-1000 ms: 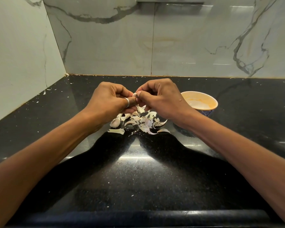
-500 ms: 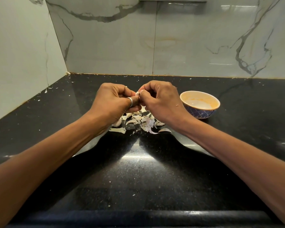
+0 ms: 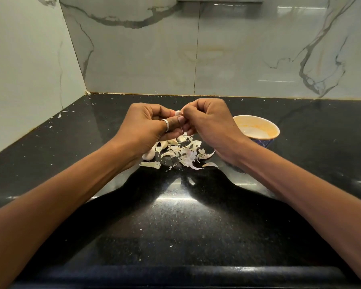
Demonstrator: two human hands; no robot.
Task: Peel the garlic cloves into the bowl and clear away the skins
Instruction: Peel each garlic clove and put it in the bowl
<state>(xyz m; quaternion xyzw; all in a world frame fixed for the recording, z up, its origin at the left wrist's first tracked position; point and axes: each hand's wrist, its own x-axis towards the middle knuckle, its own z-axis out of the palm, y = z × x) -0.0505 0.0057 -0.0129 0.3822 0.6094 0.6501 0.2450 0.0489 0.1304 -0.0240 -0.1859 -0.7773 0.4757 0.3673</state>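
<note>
Both hands meet above the middle of the black counter (image 3: 175, 215). My left hand (image 3: 148, 124), with a ring on the thumb, grips a small white garlic clove (image 3: 177, 113) that shows between the fingertips. My right hand (image 3: 208, 122) pinches the same clove from the right side. Beneath the hands lies a pile of pale garlic skins (image 3: 186, 153), with an unpeeled clove (image 3: 149, 154) at its left edge. A small bowl (image 3: 265, 127) with an orange-cream inside and a blue patterned outside stands to the right of my right hand; its left part is hidden by that hand.
Marble-look tiled walls close the counter at the back (image 3: 196, 59) and on the left (image 3: 19, 80). Tiny skin flecks are scattered over the counter, several near the left wall. The counter's rounded front edge (image 3: 175, 274) runs along the bottom.
Both hands stay together on the clove with small finger shifts. The view has tilted a little, so hands and bowl sit slightly lower and further right.
</note>
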